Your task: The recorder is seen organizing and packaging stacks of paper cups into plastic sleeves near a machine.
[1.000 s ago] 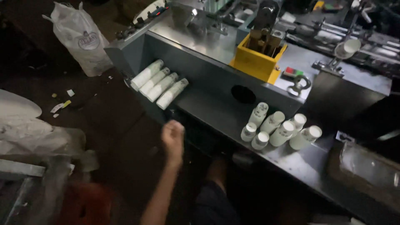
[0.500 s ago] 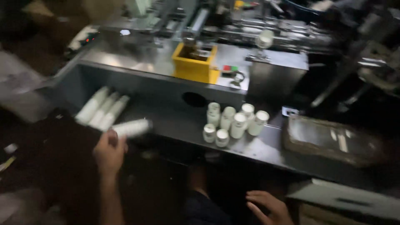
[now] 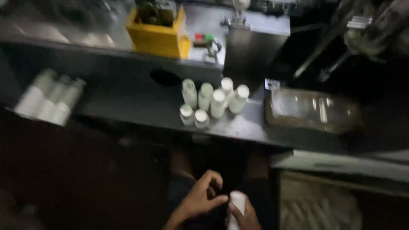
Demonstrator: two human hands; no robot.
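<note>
A white stack of paper cups stood at the bottom edge of the view, at about 6 o'clock, its long axis close to upright and its capped end pointing toward 12 o'clock. The right hand was wrapped around its lower part from beneath, fingers closed on it; how far down the stack ran could not be told, as it left the picture. The left hand lay just beside it at 9 o'clock, fingers curled narrowly with the tips touching or nearly touching the upper end; the blur did not settle which. Both hands were equally close, the right one bearing the stack. Well apart at 12 o'clock, on the dark metal shelf of a machine, a cluster of similar cup stacks stood upright. At 10 o'clock further stacks lay on their sides in a row. A yellow bin sat on the upper deck at 11 o'clock, and a clear plastic bag lay at 2 o'clock.
</note>
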